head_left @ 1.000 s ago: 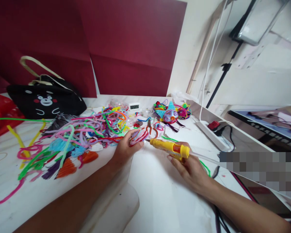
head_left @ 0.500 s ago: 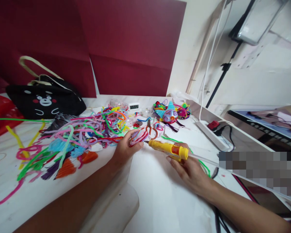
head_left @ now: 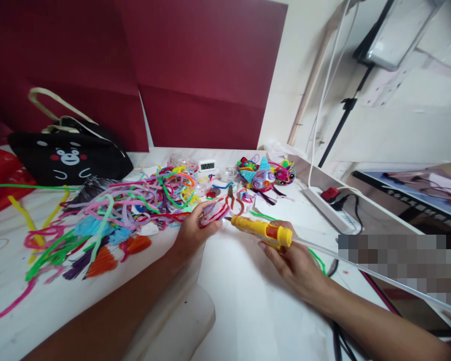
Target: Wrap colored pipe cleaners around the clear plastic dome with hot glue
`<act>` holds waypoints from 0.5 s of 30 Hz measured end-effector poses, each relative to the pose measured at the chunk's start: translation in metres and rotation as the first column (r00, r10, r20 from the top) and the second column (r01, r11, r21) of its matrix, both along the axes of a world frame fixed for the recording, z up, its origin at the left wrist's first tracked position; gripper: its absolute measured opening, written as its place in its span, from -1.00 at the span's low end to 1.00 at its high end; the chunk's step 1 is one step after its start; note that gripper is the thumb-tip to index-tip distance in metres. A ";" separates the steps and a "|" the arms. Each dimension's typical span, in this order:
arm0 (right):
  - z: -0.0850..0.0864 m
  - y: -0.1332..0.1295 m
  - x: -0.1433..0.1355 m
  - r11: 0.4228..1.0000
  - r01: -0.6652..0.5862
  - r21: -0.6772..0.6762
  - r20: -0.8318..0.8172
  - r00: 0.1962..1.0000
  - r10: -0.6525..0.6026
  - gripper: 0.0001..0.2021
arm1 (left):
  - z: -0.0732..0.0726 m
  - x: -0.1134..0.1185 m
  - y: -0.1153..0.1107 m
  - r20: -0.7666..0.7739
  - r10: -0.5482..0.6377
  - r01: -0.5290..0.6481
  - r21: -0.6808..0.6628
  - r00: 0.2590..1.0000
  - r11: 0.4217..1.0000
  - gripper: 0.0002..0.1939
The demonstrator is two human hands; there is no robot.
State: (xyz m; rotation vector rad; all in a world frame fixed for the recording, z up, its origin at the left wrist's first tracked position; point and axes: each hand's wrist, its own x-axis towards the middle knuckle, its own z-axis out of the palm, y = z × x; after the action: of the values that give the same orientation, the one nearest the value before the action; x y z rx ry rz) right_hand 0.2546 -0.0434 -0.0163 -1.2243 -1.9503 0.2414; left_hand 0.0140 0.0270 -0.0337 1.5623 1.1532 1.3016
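Note:
My left hand (head_left: 195, 228) is closed round a small rounded craft piece (head_left: 215, 212) striped in pink, red and lilac. A yellow glue gun (head_left: 261, 230) is in my right hand (head_left: 291, 258), with a clear glue stick coming out of its back end. The gun's nozzle points left and sits very close to the craft piece's right side; whether they touch I cannot tell. Just behind the piece lie orange-handled pliers (head_left: 234, 201). A green pipe cleaner (head_left: 263, 215) runs behind the gun and partly under my right hand.
Left of my hands spreads a tangled heap of colourful pipe cleaners (head_left: 135, 193) with tassels (head_left: 102, 261). Finished-looking colourful ornaments (head_left: 263, 176) and a small digital clock (head_left: 207, 166) stand at the back. A black bag (head_left: 69, 158) is at left, a power strip (head_left: 330, 210) at right.
Almost nothing differs. The glue gun and both hands keep nearly the same place, and the view has shifted very slightly.

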 end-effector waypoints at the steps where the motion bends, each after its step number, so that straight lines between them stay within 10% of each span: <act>1: 0.000 0.000 0.000 1.000 -0.015 -0.008 0.019 1.000 0.015 -0.84 | 0.000 0.000 0.000 -0.001 0.004 -0.004 0.001 1.000 1.000 -0.39; 15: -0.010 0.005 0.004 0.999 -0.011 -0.032 -0.011 1.000 0.010 -0.85 | 0.000 0.000 0.000 0.003 -0.008 0.008 0.000 1.000 1.000 -0.40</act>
State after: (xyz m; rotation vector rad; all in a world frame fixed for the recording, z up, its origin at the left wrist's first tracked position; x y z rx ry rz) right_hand 0.2582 -0.0380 -0.0266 -1.2313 -1.9510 0.2846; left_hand 0.0137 0.0269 -0.0334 1.5627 1.1441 1.2979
